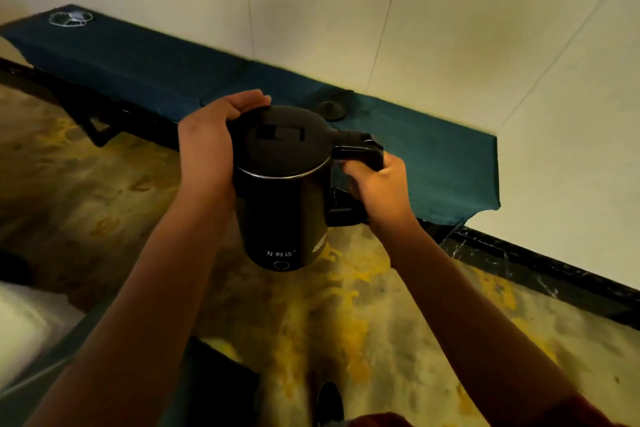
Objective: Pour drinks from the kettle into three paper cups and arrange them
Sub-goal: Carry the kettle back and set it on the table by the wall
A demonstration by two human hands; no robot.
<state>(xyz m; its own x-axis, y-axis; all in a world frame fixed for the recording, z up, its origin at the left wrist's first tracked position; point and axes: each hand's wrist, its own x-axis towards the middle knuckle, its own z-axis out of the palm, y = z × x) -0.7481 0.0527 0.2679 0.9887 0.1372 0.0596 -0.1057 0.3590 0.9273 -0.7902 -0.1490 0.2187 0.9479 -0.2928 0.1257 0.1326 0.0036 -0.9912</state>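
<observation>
— Kettle position?
— Black cylindrical plastic kettle [284, 198] is held upright above the yellow-mottled floor [346, 322]. My right hand [379, 189] grips its handle; my left hand [211, 146] clasps the lid's edge.

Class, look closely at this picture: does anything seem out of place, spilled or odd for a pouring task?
No paper cups show. The black kettle is held in the air above the floor, left hand on its lid, right hand on the handle. No spill shows.

You are looking at one readable marking: three pale Chinese characters, 万利达, are showing low on the front of the black kettle [284, 204], just above a small ring-shaped symbol near its base. Nothing else is carrying legible text.
</observation>
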